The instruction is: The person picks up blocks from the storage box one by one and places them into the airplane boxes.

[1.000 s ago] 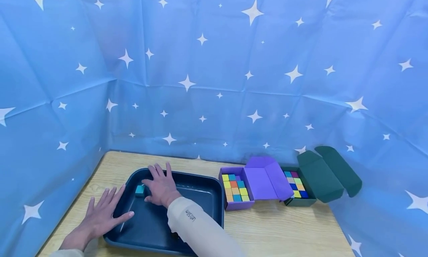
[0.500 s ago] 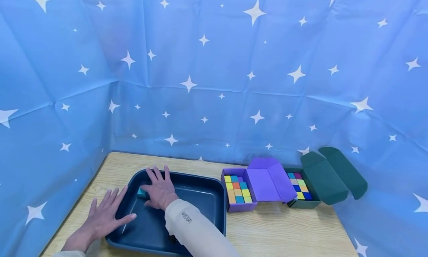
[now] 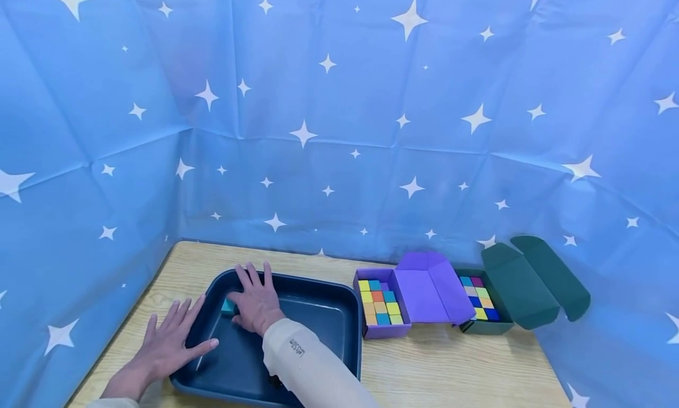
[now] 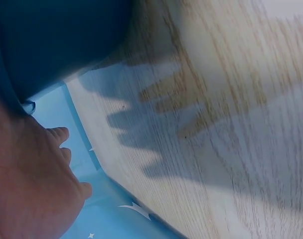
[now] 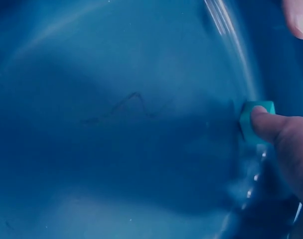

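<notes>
In the head view a dark blue tray (image 3: 325,322) lies on the wooden table. Near its far left corner sits a small teal cube (image 3: 228,307), partly covered by my right hand (image 3: 258,305). Thumb and index finger pinch the cube, while the other fingers stretch toward the far rim. The right wrist view has the thumb (image 5: 288,137) pressed against one face of the teal cube (image 5: 249,124). Spread flat, my left hand (image 3: 168,344) lies along the tray's left side, its thumb reaching over the rim. In the left wrist view, that hand (image 4: 32,174) shows mostly its back.
A purple box (image 3: 386,331), lid opened to the right, stands right of the tray with several coloured cubes inside. Beyond it is a dark green box (image 3: 487,328), also opened and holding coloured cubes. Blue star-patterned cloth (image 3: 339,113) borders the table's (image 3: 451,372) back and sides.
My right hand has come in over the teal cube, taking it between thumb and index finger. The left hand stays spread beside the tray. The whole view has shifted slightly.
</notes>
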A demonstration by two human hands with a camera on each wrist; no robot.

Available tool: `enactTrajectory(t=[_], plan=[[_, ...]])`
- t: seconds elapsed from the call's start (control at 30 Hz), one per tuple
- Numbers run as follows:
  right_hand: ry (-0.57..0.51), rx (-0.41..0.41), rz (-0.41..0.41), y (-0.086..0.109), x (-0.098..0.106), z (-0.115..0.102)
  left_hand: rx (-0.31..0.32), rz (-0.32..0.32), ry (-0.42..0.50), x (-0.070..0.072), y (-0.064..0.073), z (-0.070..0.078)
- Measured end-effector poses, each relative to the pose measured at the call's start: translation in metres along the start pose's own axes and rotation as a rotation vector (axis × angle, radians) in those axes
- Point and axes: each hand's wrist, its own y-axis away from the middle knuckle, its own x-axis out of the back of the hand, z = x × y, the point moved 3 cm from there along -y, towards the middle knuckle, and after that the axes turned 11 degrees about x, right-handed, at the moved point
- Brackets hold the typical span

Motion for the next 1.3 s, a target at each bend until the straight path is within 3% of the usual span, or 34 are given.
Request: enactTrajectory(t=[0.47,0.83,1.3], plan=[[-0.023,-0.008,0.057,0.009,0.004,0.0,-0.018,0.002,0.001,-0.004,-0.001,0.005],[-0.032,0.004,0.052,0.015,0.005,0.009,-0.02,0.003,-0.001,-0.001,0.0,0.004],[-0.034,0.047,0.101,0.047,0.027,0.079,-0.017,0.003,0.028,0.001,0.003,0.0]])
